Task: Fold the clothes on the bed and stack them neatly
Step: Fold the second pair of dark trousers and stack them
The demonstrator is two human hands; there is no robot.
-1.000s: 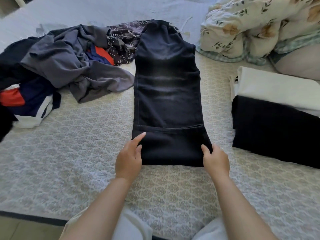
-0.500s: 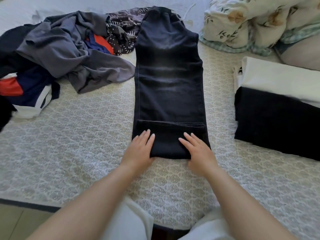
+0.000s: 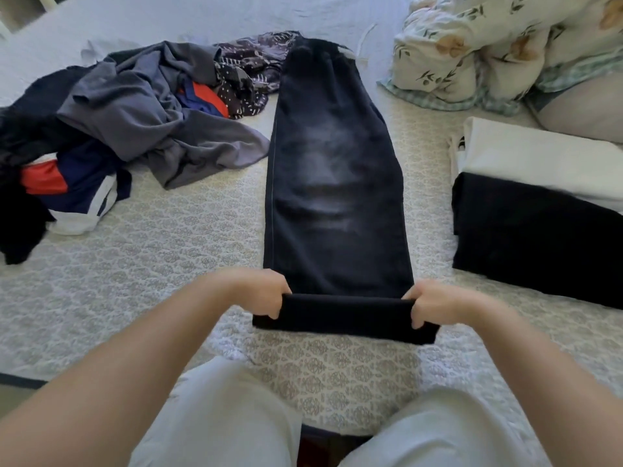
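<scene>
Spreading across the patterned bed lie dark jeans (legs laid together, centred); unfolded clothes heap left, folded black garment right; left hand and right hand each grip the folded hem, fingers curled.

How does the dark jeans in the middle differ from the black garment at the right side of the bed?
The dark jeans lie stretched out long, folded only at the near end, where the left hand and right hand grip them; the black garment is fully folded and untouched. The jeans show a faded grey patch; the garment is plain black. Both rest on the bed.
</scene>
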